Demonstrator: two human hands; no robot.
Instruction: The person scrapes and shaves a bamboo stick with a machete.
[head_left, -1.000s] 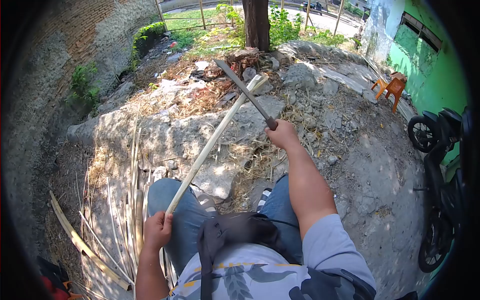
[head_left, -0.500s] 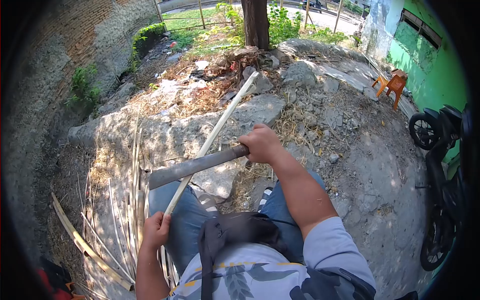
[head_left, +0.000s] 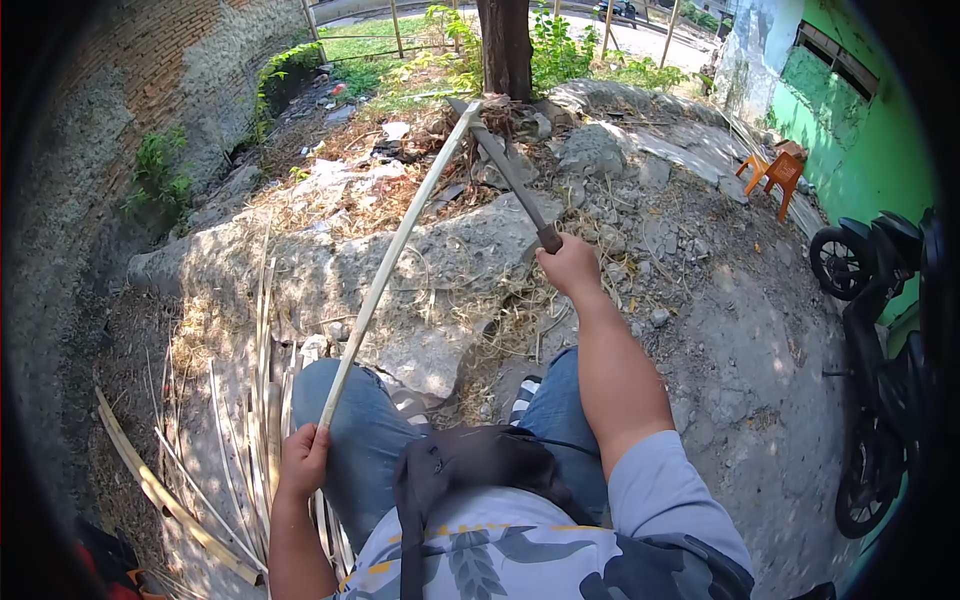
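My left hand [head_left: 303, 462], by my left knee, is closed around the lower end of a long pale bamboo strip [head_left: 396, 248]. The strip slants up and away from me. Farther out, my right hand [head_left: 570, 267] grips the dark handle of a machete [head_left: 512, 172], its arm stretched forward. The blade points away and to the left, and in this view it meets the strip near the strip's far end. Whether blade and strip touch there I cannot tell.
Several split bamboo strips [head_left: 272, 420] lie on the ground at my left. A broken concrete slab [head_left: 330, 262] runs in front of me, with a tree trunk [head_left: 506, 50] behind. Motorbikes [head_left: 862, 400] and orange chairs [head_left: 783, 178] stand at the right.
My right hand has moved forward and right. The machete has swung from lying across the strip near my knees to the strip's far end. The left hand has barely moved.
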